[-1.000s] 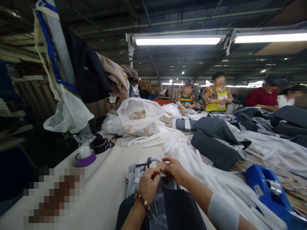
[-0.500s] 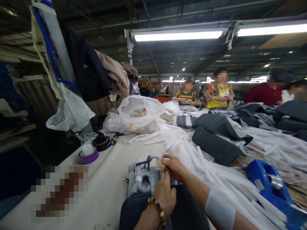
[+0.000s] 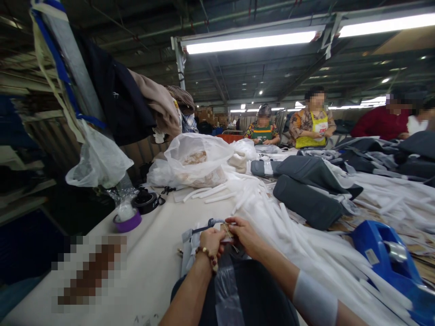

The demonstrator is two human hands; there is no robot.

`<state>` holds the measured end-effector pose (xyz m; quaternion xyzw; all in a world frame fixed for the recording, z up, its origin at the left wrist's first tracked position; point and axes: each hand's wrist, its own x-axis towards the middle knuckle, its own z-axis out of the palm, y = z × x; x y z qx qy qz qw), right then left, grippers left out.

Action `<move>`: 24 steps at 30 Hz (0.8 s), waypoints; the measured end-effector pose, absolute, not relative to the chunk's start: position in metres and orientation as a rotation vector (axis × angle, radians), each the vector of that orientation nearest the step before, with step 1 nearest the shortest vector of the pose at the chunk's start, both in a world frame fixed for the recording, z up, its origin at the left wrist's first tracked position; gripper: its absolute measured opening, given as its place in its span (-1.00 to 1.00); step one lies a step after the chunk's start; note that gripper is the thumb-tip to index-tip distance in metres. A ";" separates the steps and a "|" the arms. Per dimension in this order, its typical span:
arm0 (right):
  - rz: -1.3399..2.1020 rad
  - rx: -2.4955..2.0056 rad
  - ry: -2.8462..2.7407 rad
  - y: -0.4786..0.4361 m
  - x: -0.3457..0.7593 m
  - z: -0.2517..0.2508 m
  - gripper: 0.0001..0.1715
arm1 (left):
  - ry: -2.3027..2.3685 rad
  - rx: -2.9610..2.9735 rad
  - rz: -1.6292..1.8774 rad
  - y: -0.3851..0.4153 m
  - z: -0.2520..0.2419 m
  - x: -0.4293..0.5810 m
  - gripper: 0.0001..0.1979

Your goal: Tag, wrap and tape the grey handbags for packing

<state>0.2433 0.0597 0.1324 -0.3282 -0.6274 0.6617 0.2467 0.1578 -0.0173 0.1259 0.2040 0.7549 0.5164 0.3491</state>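
Note:
A small tan hang tag [image 3: 225, 230] with a thin string is pinched between my two hands. My left hand [image 3: 211, 242], wearing a bead bracelet, is closed on the tag's left side. From the right, my right hand [image 3: 243, 234] grips the tag and its string with thumb and fingers. Just under them lies a dark grey bag [image 3: 261, 290] with a strip of clear plastic down its middle. Grey, plastic-wrapped straps or handles [image 3: 187, 249] at its far end are partly hidden by my left hand.
White foam tubes [image 3: 282, 235] are heaped to the right, with a blue tape dispenser [image 3: 380, 253] beyond. Grey bags [image 3: 309, 199] lie farther back. At left stand a purple tape roll [image 3: 128, 222] and a black roll [image 3: 145, 202]. Several co-workers sit across the table.
My left hand has moved up and left from below the tag to its left side, uncovering the bag's clear strip. The right hand stays at the tag. The view has shifted slightly.

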 end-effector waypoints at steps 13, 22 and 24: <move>1.147 -0.748 -2.169 0.087 0.249 0.123 -0.66 | 2.192 0.829 1.190 -0.048 0.152 0.129 -0.77; 0.862 -0.532 -2.492 0.076 0.243 0.131 -0.74 | 1.901 0.853 1.280 -0.072 0.157 0.158 -0.76; 0.831 -0.568 -2.518 0.081 0.235 0.133 -0.76 | 1.844 0.819 1.331 -0.069 0.152 0.165 -0.70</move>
